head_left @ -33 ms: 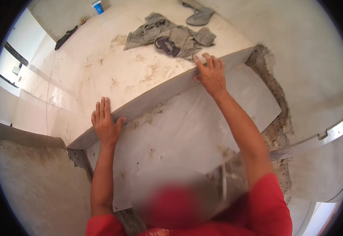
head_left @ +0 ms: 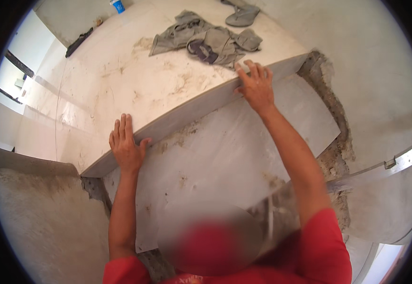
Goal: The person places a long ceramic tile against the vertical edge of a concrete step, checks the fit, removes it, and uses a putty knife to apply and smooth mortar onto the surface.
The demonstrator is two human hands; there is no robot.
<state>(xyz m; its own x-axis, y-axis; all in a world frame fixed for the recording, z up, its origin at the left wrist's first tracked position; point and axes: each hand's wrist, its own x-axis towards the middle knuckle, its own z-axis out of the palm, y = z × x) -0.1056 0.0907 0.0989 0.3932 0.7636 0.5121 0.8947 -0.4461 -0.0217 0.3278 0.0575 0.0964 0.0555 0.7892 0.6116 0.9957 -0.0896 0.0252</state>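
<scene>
My left hand (head_left: pixel 128 150) lies over the upper edge of an upright grey tile strip (head_left: pixel 189 111). Its fingers are stretched out on the pale upper floor (head_left: pixel 104 97), and the thumb points sideways along the strip's face. Farther right, my right hand (head_left: pixel 259 93) rests on the same edge, fingers apart and slightly bent over the top, thumb near the front face. Below the strip, a large grey tile (head_left: pixel 215 151) forms a lower step, with dusty smears on it. Neither hand shows a loose object in it.
A crumpled grey-green garment (head_left: pixel 177 40) lies beyond my right hand, with a grey sandal (head_left: pixel 244 16) behind it. A blue cup (head_left: pixel 118 6) stands far back. Broken masonry (head_left: pixel 331 102) borders the right wall. A long metal bar (head_left: pixel 378 173) juts in at right.
The scene sits very slightly higher in the picture. Both hands keep their places along the tile strip's upper edge.
</scene>
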